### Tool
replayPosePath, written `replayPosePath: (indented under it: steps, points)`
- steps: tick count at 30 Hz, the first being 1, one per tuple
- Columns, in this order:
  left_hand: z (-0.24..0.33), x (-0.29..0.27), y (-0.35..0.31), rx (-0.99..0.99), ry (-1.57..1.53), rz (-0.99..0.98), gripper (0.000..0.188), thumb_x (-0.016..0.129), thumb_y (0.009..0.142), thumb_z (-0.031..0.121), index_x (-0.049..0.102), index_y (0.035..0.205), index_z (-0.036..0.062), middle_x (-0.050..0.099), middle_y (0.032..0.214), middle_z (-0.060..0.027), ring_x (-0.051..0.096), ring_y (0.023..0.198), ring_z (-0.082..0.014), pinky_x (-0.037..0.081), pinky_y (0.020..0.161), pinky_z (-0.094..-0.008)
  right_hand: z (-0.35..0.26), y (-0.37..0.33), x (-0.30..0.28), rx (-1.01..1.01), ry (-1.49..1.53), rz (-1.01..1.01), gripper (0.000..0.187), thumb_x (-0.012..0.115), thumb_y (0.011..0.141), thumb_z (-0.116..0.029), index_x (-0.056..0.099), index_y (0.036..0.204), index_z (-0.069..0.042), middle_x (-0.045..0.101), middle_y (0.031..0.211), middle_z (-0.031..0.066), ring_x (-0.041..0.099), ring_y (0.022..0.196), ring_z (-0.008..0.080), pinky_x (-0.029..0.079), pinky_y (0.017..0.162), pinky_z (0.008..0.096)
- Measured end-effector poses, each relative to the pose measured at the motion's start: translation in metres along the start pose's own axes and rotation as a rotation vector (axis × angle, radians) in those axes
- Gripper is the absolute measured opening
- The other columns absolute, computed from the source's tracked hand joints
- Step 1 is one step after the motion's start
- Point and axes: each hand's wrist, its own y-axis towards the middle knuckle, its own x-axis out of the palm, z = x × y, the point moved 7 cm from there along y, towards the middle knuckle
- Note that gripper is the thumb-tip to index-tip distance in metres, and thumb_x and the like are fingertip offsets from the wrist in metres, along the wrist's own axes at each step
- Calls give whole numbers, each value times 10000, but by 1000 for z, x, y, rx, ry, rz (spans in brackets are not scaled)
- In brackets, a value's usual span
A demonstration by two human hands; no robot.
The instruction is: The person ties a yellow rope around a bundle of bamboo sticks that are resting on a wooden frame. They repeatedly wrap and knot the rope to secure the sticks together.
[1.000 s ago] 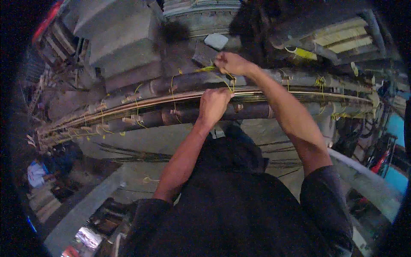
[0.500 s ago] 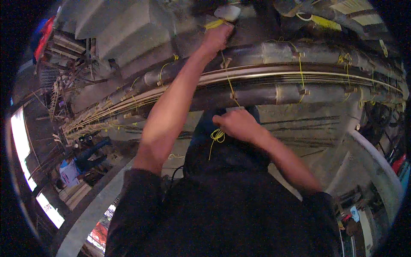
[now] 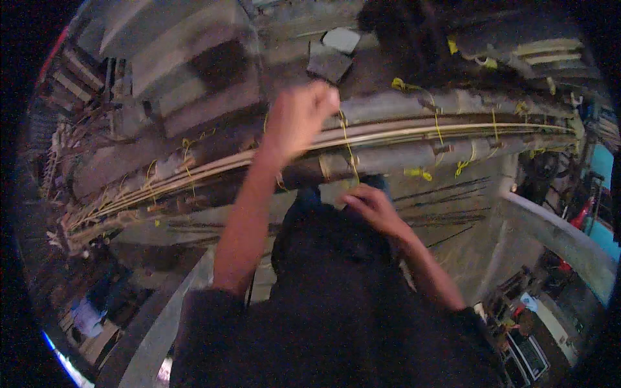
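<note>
Two thick dark poles lie side by side across the view, the far pole (image 3: 414,103) and the near pole (image 3: 381,156). Between them runs a bundle of thin pale rods (image 3: 381,129). A yellow cord (image 3: 349,143) crosses the rods just right of my left hand (image 3: 301,119). That hand is blurred, its fingers curled above the far pole; whatever they grip cannot be made out. Close to my body, on the near side of the poles, my right hand (image 3: 372,208) is pinched at the lower end of this cord.
More yellow ties (image 3: 438,126) are spaced along the poles. Beyond them lies a pale flat block (image 3: 341,40) on a grey slab. Thin dark rods (image 3: 446,194) lie on the floor to the right. A light curved beam (image 3: 556,226) stands at the right.
My left hand has come back toward me, from beyond the far pole. My view has shifted along the poles. The yellow loops hanging below my right hand no longer show.
</note>
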Motion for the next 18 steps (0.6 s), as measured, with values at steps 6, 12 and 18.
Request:
replayPosePath:
  steps: [6,12,18]
  points:
    - [-30,54,-59,261,58,402,216,530,840,232,637,800,49,638,816,-146,612,801,-311,475,679,-389,-246,79,-14,-464,-940,-277,243,593,748,-154,631,978,-84,574,781,202,592,801,361,494,718,419]
    - [-23,53,-49,154,430,375,249,502,859,333,647,895,133,654,823,-107,624,763,-287,466,716,-419,-169,180,-57,19,-989,-267,261,498,902,-253,577,1060,-61,600,848,172,602,811,319,460,697,374]
    - [-40,56,-61,126,384,342,236,529,856,318,659,913,129,659,867,-104,640,786,-274,492,696,-392,-154,117,-53,-269,247,39,166,465,901,-166,536,986,-42,559,849,47,544,750,174,446,693,302]
